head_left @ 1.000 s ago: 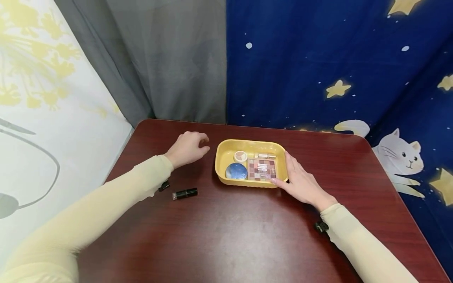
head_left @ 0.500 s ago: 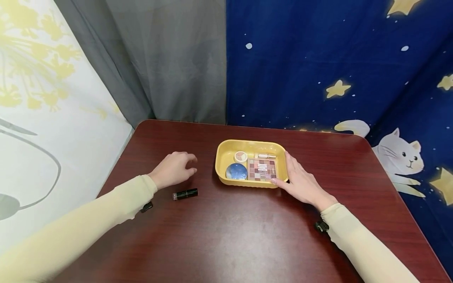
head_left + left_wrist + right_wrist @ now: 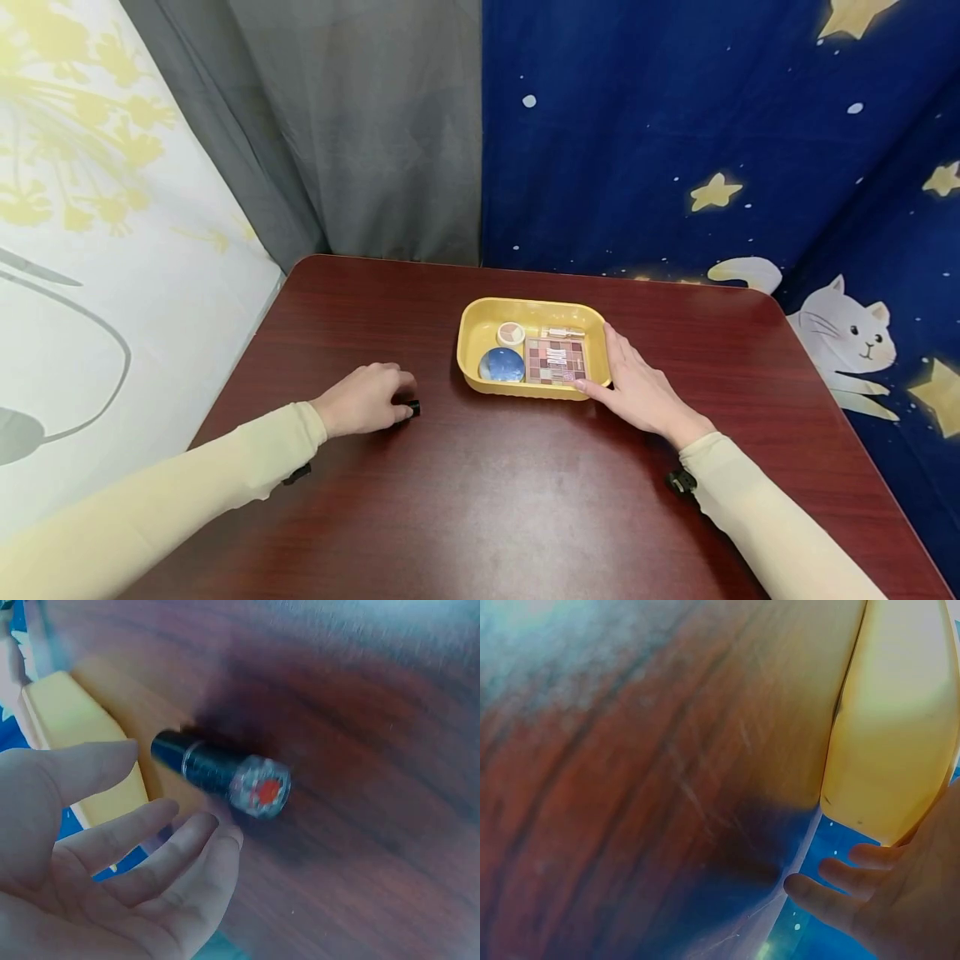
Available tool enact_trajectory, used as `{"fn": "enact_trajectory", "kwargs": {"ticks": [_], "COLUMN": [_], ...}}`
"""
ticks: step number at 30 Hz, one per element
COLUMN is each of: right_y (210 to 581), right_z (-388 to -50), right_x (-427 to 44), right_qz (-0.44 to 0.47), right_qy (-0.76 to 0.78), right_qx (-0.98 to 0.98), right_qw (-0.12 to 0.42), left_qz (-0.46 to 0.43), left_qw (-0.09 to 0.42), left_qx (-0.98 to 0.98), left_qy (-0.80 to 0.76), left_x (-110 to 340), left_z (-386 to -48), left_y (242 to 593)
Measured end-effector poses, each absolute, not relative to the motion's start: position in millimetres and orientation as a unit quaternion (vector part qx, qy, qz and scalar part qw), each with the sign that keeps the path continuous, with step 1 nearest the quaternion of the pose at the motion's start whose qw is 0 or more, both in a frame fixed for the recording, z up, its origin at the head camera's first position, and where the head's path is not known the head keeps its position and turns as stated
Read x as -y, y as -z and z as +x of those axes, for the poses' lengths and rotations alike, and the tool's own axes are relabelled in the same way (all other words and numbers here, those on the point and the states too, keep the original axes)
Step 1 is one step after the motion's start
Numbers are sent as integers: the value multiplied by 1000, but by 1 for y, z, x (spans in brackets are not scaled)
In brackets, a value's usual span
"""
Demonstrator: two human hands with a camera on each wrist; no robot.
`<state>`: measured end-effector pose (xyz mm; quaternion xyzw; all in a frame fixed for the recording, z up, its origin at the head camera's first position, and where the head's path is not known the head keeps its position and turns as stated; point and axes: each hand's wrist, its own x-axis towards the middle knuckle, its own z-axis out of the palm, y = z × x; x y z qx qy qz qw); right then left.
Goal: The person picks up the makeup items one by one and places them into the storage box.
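My left hand [image 3: 363, 400] is over a black lipstick tube [image 3: 210, 766] on the table and covers most of it in the head view. In the left wrist view the tube, with a clear end and a red spot, lies just beyond the thumb and loosely bent fingers [image 3: 161, 859], with no clear grip on it. My right hand [image 3: 645, 387] rests against the right end of a yellow tray [image 3: 468, 333], fingers along its side and thumb at the front rim. Inside are an eyeshadow palette [image 3: 555, 360], a blue round compact [image 3: 501, 365], a small round three-colour pot [image 3: 511, 334] and a slim tube [image 3: 564, 332].
The dark red-brown table [image 3: 480, 500] carries the tray. Grey curtain [image 3: 390, 125] and blue starry curtain [image 3: 637, 125] hang behind its far edge. A white patterned wall or cloth [image 3: 150, 333] borders the left side.
My left hand has moved from beside the tray's left end back toward me, down over the lipstick tube. The right hand and the tray stay where they were.
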<state>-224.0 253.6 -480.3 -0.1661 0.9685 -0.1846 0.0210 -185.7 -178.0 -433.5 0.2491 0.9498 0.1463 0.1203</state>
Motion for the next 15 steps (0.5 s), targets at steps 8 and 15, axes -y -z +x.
{"fn": "enact_trajectory", "kwargs": {"ticks": [8,15], "right_y": [480,481], "right_z": [-223,-224], "right_x": [-254,-255], "right_qz": [-164,-165], "right_qy": [185,189], "right_qx": [-969,-968], "right_qw": [26,19], "left_qz": [252,261], "left_qw": [119,96], "left_qx": [-951,-953], "left_qy": [-134,-122], "left_x": [176,178], "left_z": [-176,-174], "left_y": [443,448]}}
